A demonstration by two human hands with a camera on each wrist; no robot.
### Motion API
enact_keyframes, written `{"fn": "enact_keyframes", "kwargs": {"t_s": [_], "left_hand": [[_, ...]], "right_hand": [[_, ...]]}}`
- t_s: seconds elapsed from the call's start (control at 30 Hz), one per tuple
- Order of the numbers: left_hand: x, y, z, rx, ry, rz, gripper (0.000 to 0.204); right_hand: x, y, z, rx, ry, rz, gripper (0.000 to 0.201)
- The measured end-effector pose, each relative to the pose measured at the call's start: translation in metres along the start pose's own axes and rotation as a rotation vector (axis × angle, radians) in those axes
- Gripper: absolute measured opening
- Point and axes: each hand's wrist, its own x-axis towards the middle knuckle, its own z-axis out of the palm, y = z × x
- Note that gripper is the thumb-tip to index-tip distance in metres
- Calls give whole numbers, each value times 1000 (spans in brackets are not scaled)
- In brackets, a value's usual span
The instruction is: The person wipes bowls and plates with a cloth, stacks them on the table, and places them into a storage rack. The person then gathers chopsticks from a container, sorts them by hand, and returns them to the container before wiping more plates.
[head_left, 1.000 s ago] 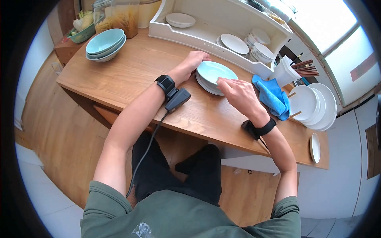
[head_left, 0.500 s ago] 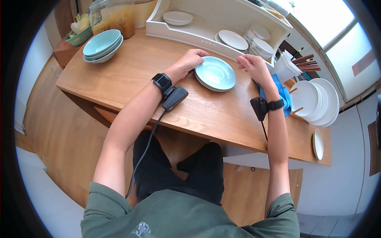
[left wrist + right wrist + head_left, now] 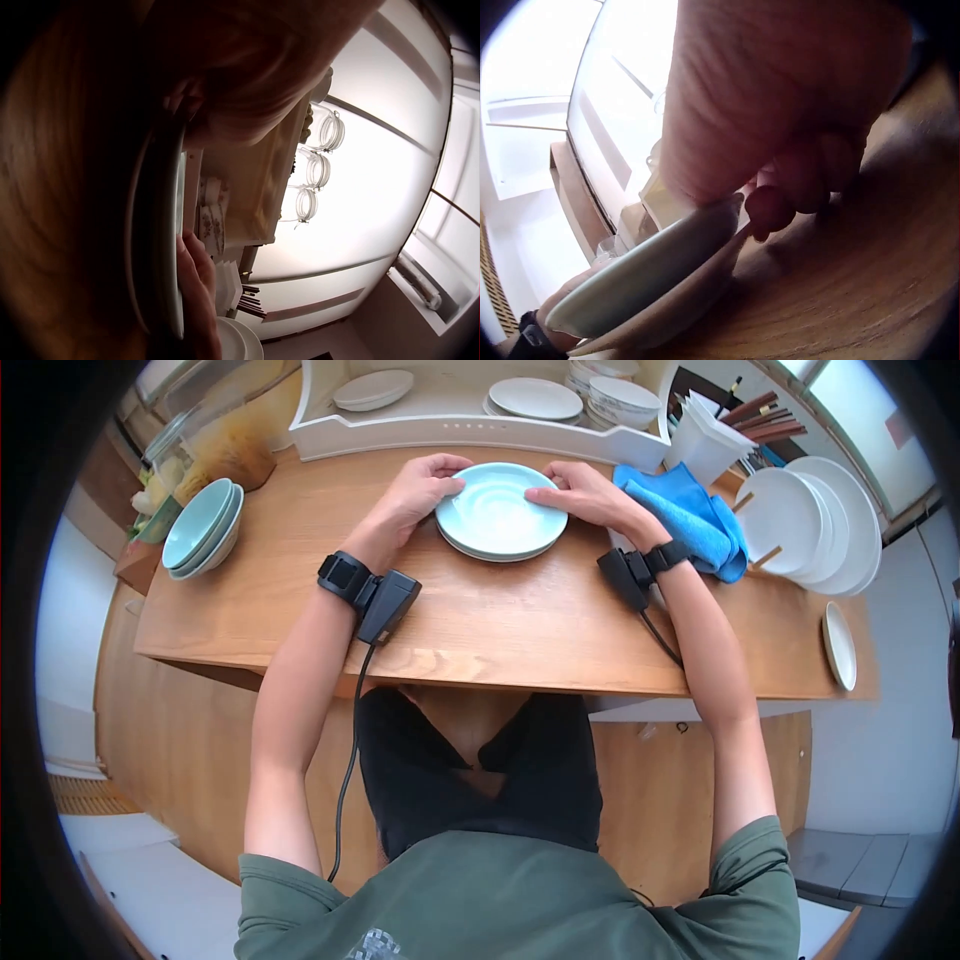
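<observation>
A small stack of pale blue plates (image 3: 500, 525) sits over the wooden table in front of the person. The left hand (image 3: 425, 488) holds the stack's left rim, thumb on the upper edge. Opposite it, the right hand (image 3: 585, 495) grips the right rim, its thumb lying over the top plate. In the right wrist view the fingertips (image 3: 769, 211) curl at the edge of the lower plate (image 3: 682, 304), just beneath the upper plate (image 3: 645, 270). The left wrist view shows the plates edge-on (image 3: 176, 247), with the left fingers mostly in shadow.
Blue-green bowls (image 3: 198, 528) stand stacked at the left, by jars of pasta (image 3: 225, 465). A white shelf (image 3: 400, 438) with plates and bowls runs behind. To the right are a blue cloth (image 3: 690, 520), a chopstick holder (image 3: 700, 435), racked white plates (image 3: 785, 525) and a small white dish (image 3: 840, 647).
The right hand, lifted off to the right half a second ago, now holds the right rim. The top plate, tilted earlier, lies level on the stack. The head view has turned.
</observation>
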Motion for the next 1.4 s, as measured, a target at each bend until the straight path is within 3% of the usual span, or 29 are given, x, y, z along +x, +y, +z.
{"fn": "enact_keyframes", "kwargs": {"t_s": [0.43,0.5,0.6,0.83,1.07,1.17,1.23,1.4], "left_hand": [[-10,12,6,225,-32,-53,33],[-11,10,9,180,-39,-32,31],[-11,8,8,176,-92,-40,32],[-12,15,11,188,-85,-6,41],[-12,18,9,110,-35,232,38],[-11,14,10,49,-40,288,35],[-10,14,6,65,-91,309,35],[-14,18,16,22,-84,382,29]], "right_hand": [[4,11,2,22,206,-136,39],[3,14,7,293,210,-171,33],[4,11,6,410,253,-184,29],[-1,0,-2,384,434,-298,30],[-7,-14,-7,163,600,-372,26],[-10,-16,-8,74,661,-476,23],[-9,-21,-11,-54,789,-665,18],[-14,-29,-15,-212,864,-733,14]]}}
